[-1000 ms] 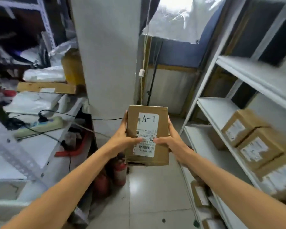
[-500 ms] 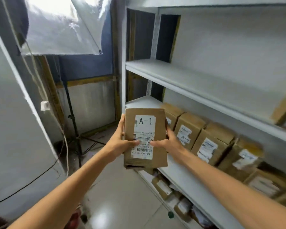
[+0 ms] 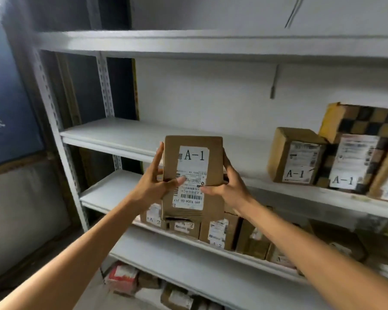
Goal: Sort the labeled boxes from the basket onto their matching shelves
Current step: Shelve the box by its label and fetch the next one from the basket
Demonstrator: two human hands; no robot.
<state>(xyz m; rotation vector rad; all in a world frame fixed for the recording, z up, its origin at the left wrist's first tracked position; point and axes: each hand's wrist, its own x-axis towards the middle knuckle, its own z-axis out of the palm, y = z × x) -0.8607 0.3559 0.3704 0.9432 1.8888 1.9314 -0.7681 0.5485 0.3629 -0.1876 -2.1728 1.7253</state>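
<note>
A flat brown cardboard box [image 3: 195,139] with a white label reading A-1 is held upright in front of the white shelf unit. My left hand [image 3: 152,186] grips its left edge, thumb across the label. My right hand [image 3: 226,186] grips its right edge, thumb on the label's lower right. The box is level with the front edge of a shelf [image 3: 121,135] whose left half is bare. At the right of that shelf stand boxes labeled A-1 [image 3: 296,155], one wrapped in checkered tape [image 3: 356,157]. The basket is out of view.
The shelf below [image 3: 103,193] carries several brown boxes labeled A-2 [image 3: 215,231]. A lower shelf [image 3: 188,267] is bare at its front, and more parcels [image 3: 121,274] lie near the floor. A higher shelf [image 3: 188,43] runs overhead. Perforated white posts [image 3: 49,108] frame the unit's left side.
My view has swung right and up from the aisle to face the shelves. Both hands have kept their grip and raised the A-1 box toward the shelf with other A-1 boxes.
</note>
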